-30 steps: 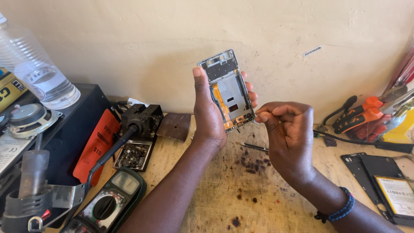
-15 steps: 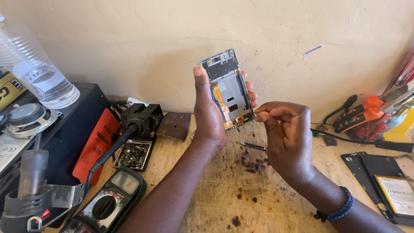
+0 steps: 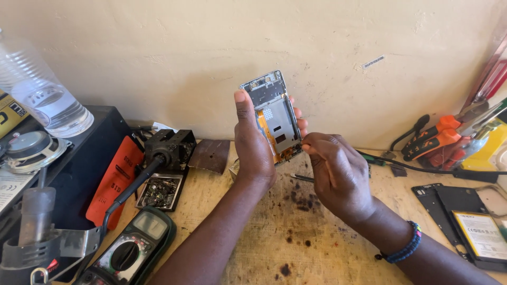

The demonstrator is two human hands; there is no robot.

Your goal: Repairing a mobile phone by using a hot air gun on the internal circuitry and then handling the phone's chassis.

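My left hand (image 3: 254, 142) holds an opened phone frame (image 3: 274, 113) upright above the wooden bench, its bare inner side with metal shield and orange flex cable facing me. My right hand (image 3: 338, 177) is at the phone's lower right corner, its fingertips pinched together and touching that edge. What the pinched fingers hold, if anything, is too small to tell. A beaded bracelet (image 3: 404, 248) sits on my right wrist.
A multimeter (image 3: 129, 250) and soldering iron stand (image 3: 169, 150) lie at the left, with a water bottle (image 3: 45, 97) on a black box. Orange-handled pliers (image 3: 435, 137) and a black phone cover with battery (image 3: 470, 224) lie at the right. The stained bench top (image 3: 296, 237) is below my hands.
My right hand has shifted slightly at the phone's lower corner, fingers still pinched. The left hand keeps the phone nearly still.
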